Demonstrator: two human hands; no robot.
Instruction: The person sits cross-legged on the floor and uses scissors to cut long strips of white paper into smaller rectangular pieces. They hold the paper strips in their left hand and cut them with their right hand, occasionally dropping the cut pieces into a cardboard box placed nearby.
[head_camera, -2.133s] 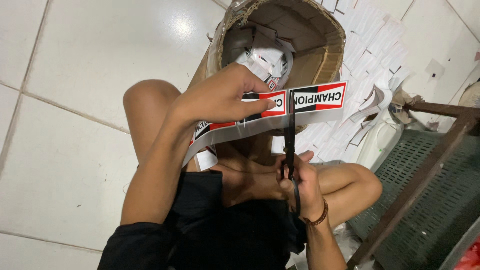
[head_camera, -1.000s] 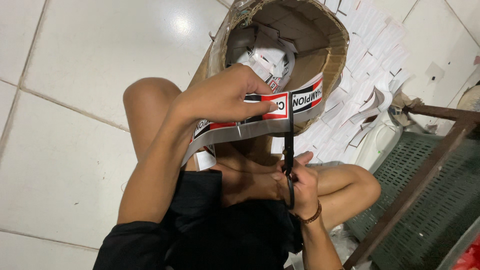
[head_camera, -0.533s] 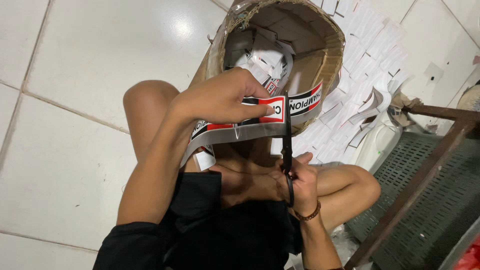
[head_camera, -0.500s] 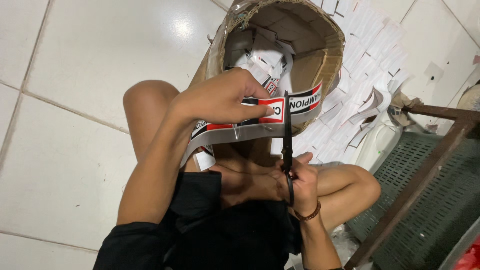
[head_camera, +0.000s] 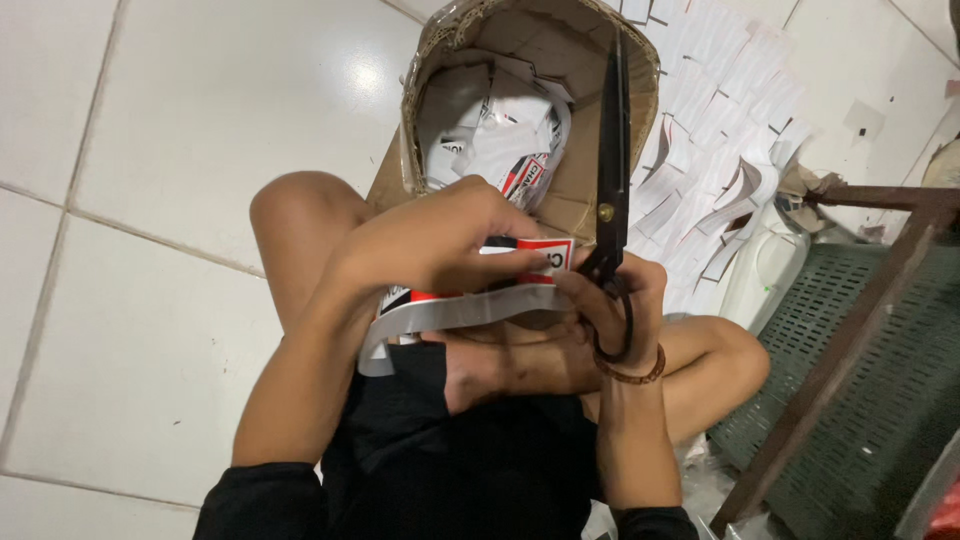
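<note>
A person sits on a white tiled floor, seen from above, bare knees bent. The left hand is curled closed around a long printed paper strip, white with red and black blocks, held across the lap. Just beside it, the right hand grips the black scissors by the handles, fingers through the loops, blades together and pointing away. A brown bracelet circles that wrist. Beyond the hands, a cardboard box holds cut paper pieces. To the right, more white paper slips cover the floor, near a green mesh panel.
</note>
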